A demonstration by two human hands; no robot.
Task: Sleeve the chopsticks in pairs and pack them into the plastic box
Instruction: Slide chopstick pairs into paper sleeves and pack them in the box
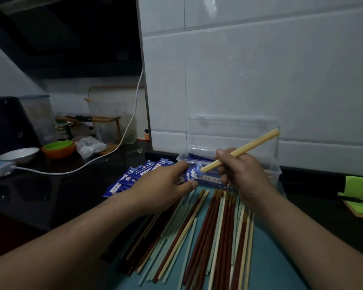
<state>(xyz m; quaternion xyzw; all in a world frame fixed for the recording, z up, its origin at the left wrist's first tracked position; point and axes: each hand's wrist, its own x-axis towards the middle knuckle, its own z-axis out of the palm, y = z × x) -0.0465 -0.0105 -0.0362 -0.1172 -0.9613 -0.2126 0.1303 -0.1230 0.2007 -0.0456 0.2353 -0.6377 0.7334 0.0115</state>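
1. In the head view, my left hand (168, 182) grips a blue printed paper sleeve (192, 174). The fingers are curled round it, and its open mouth faces to the right.
2. My right hand (246, 176) pinches a pair of pale wooden chopsticks (249, 147) between thumb and fingers, near their lower part.
3. The long axis of this pair goes from lower left to upper right. The lower tips are just at the mouth of the sleeve, and the thick ends point up toward the white tiled wall (260, 70).
4. So the sleeve lies to the left of the right hand and in line with the pair. I judge the next move is to push the pair to the left, along its own axis, into the sleeve.
5. The clear plastic box (278, 171) stands just behind both hands with its lid up. Something blue lies inside; I think it is sleeved pairs.
6. Many loose chopsticks (208, 227) lie on the teal mat (270, 258) under my arms, so much of the task remains.
7. A pile of empty blue sleeves (134, 176) lies on the dark tabletop (50, 195), beside the left hand.
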